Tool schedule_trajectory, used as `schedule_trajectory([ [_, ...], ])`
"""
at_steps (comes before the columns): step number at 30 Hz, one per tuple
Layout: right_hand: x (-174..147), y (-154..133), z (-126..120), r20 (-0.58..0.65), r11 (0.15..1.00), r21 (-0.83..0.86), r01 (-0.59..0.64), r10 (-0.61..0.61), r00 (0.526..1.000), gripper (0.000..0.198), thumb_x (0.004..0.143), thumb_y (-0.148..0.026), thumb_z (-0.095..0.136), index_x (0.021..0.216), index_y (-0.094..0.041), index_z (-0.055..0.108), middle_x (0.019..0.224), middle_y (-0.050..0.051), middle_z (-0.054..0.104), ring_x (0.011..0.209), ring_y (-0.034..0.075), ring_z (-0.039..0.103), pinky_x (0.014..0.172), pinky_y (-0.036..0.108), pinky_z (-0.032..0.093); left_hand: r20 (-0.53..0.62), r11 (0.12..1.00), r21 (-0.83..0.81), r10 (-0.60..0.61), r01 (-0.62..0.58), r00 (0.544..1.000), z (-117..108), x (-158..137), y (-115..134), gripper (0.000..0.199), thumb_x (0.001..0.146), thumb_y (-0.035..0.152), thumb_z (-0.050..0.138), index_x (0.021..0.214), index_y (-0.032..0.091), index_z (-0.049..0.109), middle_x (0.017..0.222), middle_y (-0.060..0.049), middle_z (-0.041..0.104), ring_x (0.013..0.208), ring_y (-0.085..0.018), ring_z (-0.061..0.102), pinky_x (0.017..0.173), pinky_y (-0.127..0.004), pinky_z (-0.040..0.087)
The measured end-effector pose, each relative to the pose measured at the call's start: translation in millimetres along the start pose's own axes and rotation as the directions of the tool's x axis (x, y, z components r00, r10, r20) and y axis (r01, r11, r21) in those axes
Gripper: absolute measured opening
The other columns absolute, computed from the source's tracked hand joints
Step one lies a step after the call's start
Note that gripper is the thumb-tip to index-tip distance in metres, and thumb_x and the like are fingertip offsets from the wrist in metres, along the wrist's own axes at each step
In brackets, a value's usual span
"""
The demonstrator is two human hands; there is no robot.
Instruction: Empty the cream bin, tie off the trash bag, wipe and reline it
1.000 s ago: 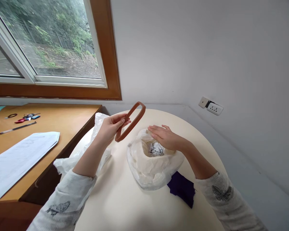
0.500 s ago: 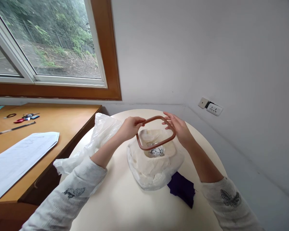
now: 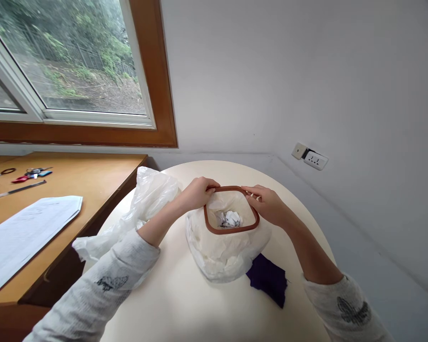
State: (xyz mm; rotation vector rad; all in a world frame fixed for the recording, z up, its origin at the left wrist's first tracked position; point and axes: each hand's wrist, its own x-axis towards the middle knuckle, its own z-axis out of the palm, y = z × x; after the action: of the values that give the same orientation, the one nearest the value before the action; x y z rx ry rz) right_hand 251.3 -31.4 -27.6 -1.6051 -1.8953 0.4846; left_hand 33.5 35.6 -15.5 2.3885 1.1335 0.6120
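Observation:
A brown rounded-square rim ring (image 3: 231,231) rests on the mouth of a small trash bin lined with a whitish plastic bag (image 3: 221,259). Crumpled paper (image 3: 230,219) lies inside the opening. At the ring's far left corner, my left hand (image 3: 199,192) is closed on the ring with thumb and fingers. My right hand (image 3: 267,203) grips its far right corner, fingertips on top of the rim. The bag's loose skirt spreads around the bin and hides its outer walls.
The bin stands on a round cream table (image 3: 185,308). A dark purple cloth (image 3: 268,279) lies at its near right, and a crumpled clear plastic bag (image 3: 151,194) at the left. A wooden desk (image 3: 103,171) holds papers (image 3: 32,232), keys (image 3: 34,174) and a pen-like stick (image 3: 16,190).
Both hands have lowered the brown ring from above the bin onto its bag-lined mouth. The right hand's fingers, spread before, are now closed on the ring.

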Motion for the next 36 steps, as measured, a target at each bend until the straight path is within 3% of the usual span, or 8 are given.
schedule_trajectory([
  [8, -7.0, -7.2, 6.1, -0.016, 0.994, -0.108, 0.013, -0.015, 1.000, 0.036, 0.082, -0.020, 0.040, 0.110, -0.026, 0.060, 0.096, 0.004, 0.059, 0.085, 0.017, 0.055, 0.076, 0.031, 0.044, 0.003, 0.996, 0.075, 0.042, -0.042, 0.999, 5.8, -3.2, 3.2, 0.034, 0.079, 0.017, 0.038, 0.093, 0.021, 0.068, 0.091, -0.001, 0.071, 0.082, -0.018, 0.063, 0.070, -0.025, 0.047],
  [20, -8.8, -24.9, 5.5, 0.105, 0.933, -0.359, 0.019, 0.021, 0.994, 0.040, 0.086, -0.014, 0.033, 0.121, -0.018, 0.052, 0.105, 0.008, 0.061, 0.095, 0.019, 0.054, 0.077, 0.028, 0.041, -0.005, 0.990, 0.127, -0.061, 0.061, 0.998, 17.7, -5.6, 1.7, 0.033, 0.081, 0.016, 0.035, 0.094, 0.020, 0.065, 0.092, -0.004, 0.070, 0.080, -0.019, 0.064, 0.062, -0.024, 0.048],
  [24, -10.2, -21.5, 16.2, 0.052, 0.880, -0.475, 0.003, 0.025, 0.998, 0.044, 0.086, -0.014, 0.033, 0.129, -0.013, 0.045, 0.107, 0.010, 0.061, 0.091, 0.019, 0.056, 0.071, 0.028, 0.040, -0.032, 0.985, 0.153, -0.081, 0.085, 0.996, 21.5, -7.4, 3.0, 0.034, 0.081, 0.015, 0.033, 0.095, 0.020, 0.064, 0.093, -0.004, 0.069, 0.081, -0.019, 0.064, 0.066, -0.025, 0.048],
  [32, -9.1, -9.9, 25.3, -0.014, 0.867, -0.496, 0.037, -0.051, 0.999, 0.044, 0.085, -0.014, 0.033, 0.126, -0.012, 0.048, 0.106, 0.009, 0.064, 0.091, 0.022, 0.057, 0.073, 0.033, 0.041, -0.045, 0.987, 0.146, -0.062, 0.068, 0.997, 22.5, -6.0, 2.7, 0.032, 0.083, 0.016, 0.034, 0.095, 0.019, 0.063, 0.091, -0.004, 0.069, 0.080, -0.018, 0.063, 0.065, -0.024, 0.047],
  [34, -8.3, -7.0, 24.3, -0.100, 0.881, -0.467, 0.079, -0.142, 0.985, 0.041, 0.086, -0.015, 0.034, 0.122, -0.012, 0.052, 0.107, 0.009, 0.063, 0.094, 0.022, 0.056, 0.077, 0.032, 0.041, -0.036, 0.984, 0.158, -0.073, 0.077, 0.997, 19.7, -5.7, 1.8, 0.031, 0.082, 0.016, 0.035, 0.095, 0.019, 0.063, 0.089, -0.004, 0.069, 0.079, -0.018, 0.062, 0.065, -0.024, 0.047],
  [36, -10.3, -6.1, 21.6, -0.256, 0.901, -0.418, 0.112, -0.236, 0.938, 0.037, 0.087, -0.016, 0.035, 0.117, -0.013, 0.054, 0.108, 0.009, 0.062, 0.097, 0.021, 0.055, 0.081, 0.032, 0.041, -0.038, 0.979, 0.181, -0.086, 0.091, 0.996, 15.9, -6.5, 0.3, 0.030, 0.081, 0.017, 0.037, 0.096, 0.018, 0.063, 0.088, -0.005, 0.068, 0.079, -0.018, 0.062, 0.066, -0.025, 0.047],
])
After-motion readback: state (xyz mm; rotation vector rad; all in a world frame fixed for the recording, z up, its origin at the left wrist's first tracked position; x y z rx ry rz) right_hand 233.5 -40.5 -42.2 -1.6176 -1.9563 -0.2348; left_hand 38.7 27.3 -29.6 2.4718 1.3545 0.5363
